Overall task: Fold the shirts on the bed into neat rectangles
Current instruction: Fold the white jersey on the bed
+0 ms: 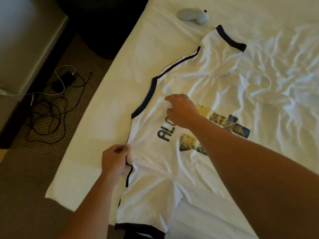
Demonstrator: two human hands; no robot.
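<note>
My left hand (pixel 114 161) has a clenched grip on the shirt (pixel 155 169), pinching a bunch of cloth at the dark-piped side seam in the lower left of the frame. My right hand (pixel 181 111) reaches across the middle of the frame with its fingers curled down onto the cloth just below the collar (pixel 145 99), and it looks to be pinching a small fold there, though the fingertips are partly hidden.

The shirt lies printed side up along the left edge of the bed (pixel 103 118), collar toward the left, one sleeve (pixel 224 49) stretched to the upper middle and its hem at the bottom edge. The body is wrinkled around both grips.

To do this fold well, I judge that both pinch points should sit on one straight line parallel to the side seam, so I would lift them together, carry the side panel over toward the print, and lay it down flat. Pulling the cloth taut first should take out the creases near the left hand.

By count: one shirt in sight, two hands, one grey bundle (pixel 193 16) at the top of the bed, one dark device with tangled cables (pixel 51 107) on the floor at left.
</note>
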